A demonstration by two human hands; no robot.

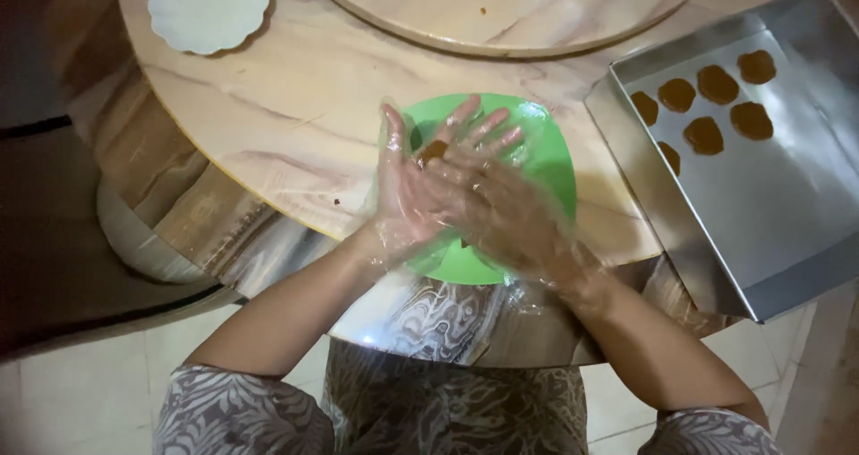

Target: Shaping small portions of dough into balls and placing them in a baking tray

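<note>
Patterned lap (447, 401) below, gloved left hand (407, 187) and right hand (492, 200) press palms together around a small brown dough lump (434, 151), likely soft, sticky, best cupped lightly, above a green plate (546, 164).

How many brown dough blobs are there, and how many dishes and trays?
Flat brown dough pieces on the metal baking tray: 7
Brown dough piece between the gloved hands: 1
Green plastic plate: 1
White scalloped dish: 1
Shiny metal baking tray: 1
Total: 11
</note>
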